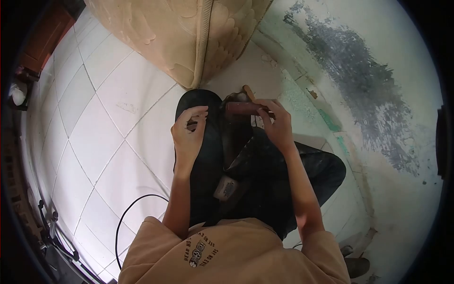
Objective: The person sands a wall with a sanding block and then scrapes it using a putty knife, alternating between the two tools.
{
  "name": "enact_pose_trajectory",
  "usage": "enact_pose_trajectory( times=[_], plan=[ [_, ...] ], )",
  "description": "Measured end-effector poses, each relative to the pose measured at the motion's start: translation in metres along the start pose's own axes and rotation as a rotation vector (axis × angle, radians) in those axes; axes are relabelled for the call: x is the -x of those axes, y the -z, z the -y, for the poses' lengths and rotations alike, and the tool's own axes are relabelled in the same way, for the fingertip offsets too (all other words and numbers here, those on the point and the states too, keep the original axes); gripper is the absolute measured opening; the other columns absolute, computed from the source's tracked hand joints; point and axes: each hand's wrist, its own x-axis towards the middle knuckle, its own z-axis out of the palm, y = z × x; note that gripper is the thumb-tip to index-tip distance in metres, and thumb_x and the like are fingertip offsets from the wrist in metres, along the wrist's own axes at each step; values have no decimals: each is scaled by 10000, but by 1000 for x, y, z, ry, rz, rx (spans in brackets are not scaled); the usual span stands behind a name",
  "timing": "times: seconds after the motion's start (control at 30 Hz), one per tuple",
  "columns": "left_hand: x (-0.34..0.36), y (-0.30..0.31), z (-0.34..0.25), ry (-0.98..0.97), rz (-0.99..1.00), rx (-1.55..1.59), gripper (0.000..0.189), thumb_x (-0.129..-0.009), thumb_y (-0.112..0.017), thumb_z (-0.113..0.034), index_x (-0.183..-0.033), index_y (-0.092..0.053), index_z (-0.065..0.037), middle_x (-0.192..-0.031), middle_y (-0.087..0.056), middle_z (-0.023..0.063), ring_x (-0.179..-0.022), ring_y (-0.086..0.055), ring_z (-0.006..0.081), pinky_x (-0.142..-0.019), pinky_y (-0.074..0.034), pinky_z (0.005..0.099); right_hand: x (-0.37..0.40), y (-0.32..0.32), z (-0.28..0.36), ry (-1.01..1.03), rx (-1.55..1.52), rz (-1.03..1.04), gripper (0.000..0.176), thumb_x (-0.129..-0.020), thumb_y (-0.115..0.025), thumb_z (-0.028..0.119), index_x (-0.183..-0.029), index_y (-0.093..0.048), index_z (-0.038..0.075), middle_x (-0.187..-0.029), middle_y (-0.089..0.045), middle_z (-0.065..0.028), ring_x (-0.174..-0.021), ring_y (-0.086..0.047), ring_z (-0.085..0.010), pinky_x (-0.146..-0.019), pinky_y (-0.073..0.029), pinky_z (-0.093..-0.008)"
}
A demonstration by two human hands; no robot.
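My right hand (277, 124) grips one end of a reddish-brown bar (242, 109) between thumb and fingers. The bar lies crosswise over a smudged, dark piece of material (235, 137) on my lap. Just beyond the bar, a tan stick-like piece (248, 92) pokes out near my right fingertips. My left hand (188, 131) is above my left thigh, its fingers curled in to the thumb; I cannot tell what is in it. A small pale box-shaped thing (226, 188) with dark print rests on my lap, nearer my body.
A quilted beige mattress (165, 33) stands upright ahead, its corner close to my knees. White floor tiles (104, 113) stretch to the left, where a black cable (124, 215) loops. On the right rises a wall (402, 61) with a grey patch.
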Motion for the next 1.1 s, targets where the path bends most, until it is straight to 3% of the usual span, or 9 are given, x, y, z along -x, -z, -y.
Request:
enact_pose_trajectory(
  times=[0.17,0.27,0.33,0.4,0.53,0.7,0.83,0.97,1.1],
  plan=[
    [1,1,4,-34,13,-16,190,-835,-525,27,-997,-623,17,-880,-649,112,-809,-628,151,-747,-487,234,-10,9,4,-267,-767,-230,213,-833,-583,36,-1042,-624,36,-932,-624,-101,-833,-612,-174,-717,-494,-288],
    [0,-2,-1,-23,15,-2,184,-835,-532,27,-994,-623,19,-874,-649,107,-814,-627,145,-748,-486,231,-6,14,2,3,21,66,221,-861,-565,51,-1074,-611,12,-925,-623,-77,-850,-602,-145,-715,-499,-277],
    [0,-3,-1,-23,7,-32,173,-838,-542,18,-989,-628,11,-865,-649,98,-815,-625,133,-747,-486,230,-11,26,3,-58,-53,111,226,-880,-557,83,-1090,-611,22,-932,-622,-63,-845,-598,-134,-709,-499,-270],
    [2,-5,-1,-24,8,-48,167,-839,-549,12,-984,-631,6,-859,-649,91,-812,-623,127,-744,-486,228,-17,38,0,-247,-734,-24,243,-868,-563,88,-1103,-606,46,-997,-617,-77,-880,-608,-157,-716,-498,-265],
    [-3,-13,-3,-115,11,-110,151,-843,-563,-9,-973,-641,-8,-855,-650,75,-802,-619,116,-743,-484,228,-20,30,0,3,-95,95,217,-832,-596,80,-1041,-646,48,-922,-645,-79,-815,-609,-109,-687,-499,-263],
    [-13,-14,-10,-129,-36,-113,155,-824,-571,-3,-957,-647,-31,-851,-649,64,-808,-625,133,-753,-488,254,-26,52,8,-244,-555,233,235,-792,-609,51,-1022,-655,63,-867,-657,-131,-785,-642,-227,-693,-494,-298],
    [-11,-13,-19,-78,-58,-50,153,-815,-564,8,-939,-645,-31,-852,-649,67,-826,-628,144,-755,-490,266,-24,28,16,-2,-54,58,212,-800,-603,49,-995,-671,95,-857,-656,-85,-774,-629,-176,-711,-498,-284],
    [-9,-5,-12,-62,-74,-58,156,-832,-544,12,-954,-637,-13,-865,-649,80,-833,-623,140,-763,-488,262,-31,47,5,-29,-90,261,200,-804,-595,46,-991,-666,65,-854,-669,-59,-784,-632,-146,-720,-496,-286],
    [-9,1,-15,-32,-92,-43,155,-835,-542,20,-962,-629,-3,-873,-644,81,-832,-617,136,-786,-481,258,-31,39,9,-29,-182,49,186,-799,-601,50,-973,-667,48,-864,-674,-72,-769,-647,-171,-694,-496,-290]
  ],
)
